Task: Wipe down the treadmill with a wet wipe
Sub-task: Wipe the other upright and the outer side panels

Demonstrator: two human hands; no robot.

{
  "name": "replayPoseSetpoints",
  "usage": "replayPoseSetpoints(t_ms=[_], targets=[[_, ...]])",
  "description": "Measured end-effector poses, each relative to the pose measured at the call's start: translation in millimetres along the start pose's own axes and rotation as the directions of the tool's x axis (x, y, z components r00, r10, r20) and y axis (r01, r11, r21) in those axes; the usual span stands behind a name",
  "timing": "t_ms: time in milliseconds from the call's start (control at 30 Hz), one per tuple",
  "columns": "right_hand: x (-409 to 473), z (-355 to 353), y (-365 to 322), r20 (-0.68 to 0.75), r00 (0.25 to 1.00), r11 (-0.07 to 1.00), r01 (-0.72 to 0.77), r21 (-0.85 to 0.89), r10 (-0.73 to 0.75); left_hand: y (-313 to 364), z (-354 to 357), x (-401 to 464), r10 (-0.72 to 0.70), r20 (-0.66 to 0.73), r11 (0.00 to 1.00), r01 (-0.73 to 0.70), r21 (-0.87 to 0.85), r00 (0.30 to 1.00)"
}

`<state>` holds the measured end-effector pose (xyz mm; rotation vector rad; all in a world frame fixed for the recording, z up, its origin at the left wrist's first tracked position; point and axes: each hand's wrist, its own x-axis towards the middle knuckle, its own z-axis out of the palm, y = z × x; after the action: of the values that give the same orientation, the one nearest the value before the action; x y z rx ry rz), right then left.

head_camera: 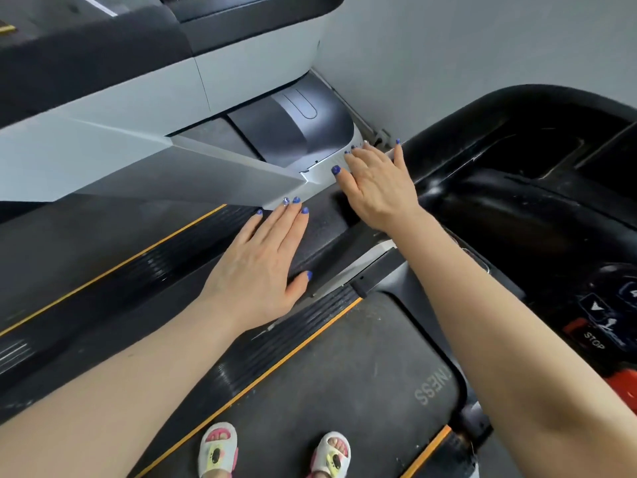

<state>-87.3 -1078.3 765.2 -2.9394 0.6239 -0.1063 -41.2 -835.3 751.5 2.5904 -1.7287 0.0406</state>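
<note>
Grey-white treadmill rail (193, 174) slants lower-left to upper-right; the left hand (262, 267) lies flat beside it, the right hand (377, 188) spread on its end.

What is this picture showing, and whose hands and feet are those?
The camera sits on a person's head and looks down, so you see their own arms and feet. They stand on a treadmill belt, the black strip you run on, wearing slippers. The left hand lies flat on a black handrail. The right hand reaches forward with straight fingers to a pale part of the frame. At the right is the black console with a red STOP button. Neither hand shows a wipe; one under the right palm would be hidden.
</note>
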Motion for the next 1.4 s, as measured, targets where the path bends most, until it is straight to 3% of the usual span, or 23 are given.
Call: replayPoseSetpoints(t_ms=[167, 300, 633, 767, 900, 1100, 1400], targets=[[-51, 9, -11, -0.045, 0.999, 0.995, -0.025, 0.101, 0.029, 1, -2, 0, -0.004, 0.012, 1.000, 0.004, 0.009, 1.000], [-102, 18, -22, 0.025, 1.000, 0.984, 0.002, 0.178, -0.007, 2, -1, 0, 0.000, 0.005, 1.000, 0.000, -0.001, 1.000], [-10, 6, -24, -0.030, 0.999, 0.999, -0.018, 0.034, 0.019, 1, 0, 1, -0.015, 0.013, 1.000, 0.015, 0.000, 1.000], [-60, 14, -33, -0.087, 0.996, 0.993, -0.018, 0.121, 0.029, 1, 0, 1, -0.012, 0.018, 1.000, 0.012, -0.007, 1.000], [-111, 26, -43, -0.040, 0.999, 0.977, 0.029, 0.209, -0.021, 1, 0, 1, -0.016, 0.006, 0.999, 0.016, -0.031, 1.000], [-39, 10, -44, -0.047, 0.998, 0.998, -0.039, 0.052, 0.042, 0, 2, 1, 0.001, -0.001, 1.000, -0.001, -0.019, 1.000], [-20, 0, -42, 0.060, 0.995, 0.995, -0.081, 0.058, 0.078, -2, -14, -20, -0.010, -0.027, 0.989, 0.006, -0.148, 1.000]])
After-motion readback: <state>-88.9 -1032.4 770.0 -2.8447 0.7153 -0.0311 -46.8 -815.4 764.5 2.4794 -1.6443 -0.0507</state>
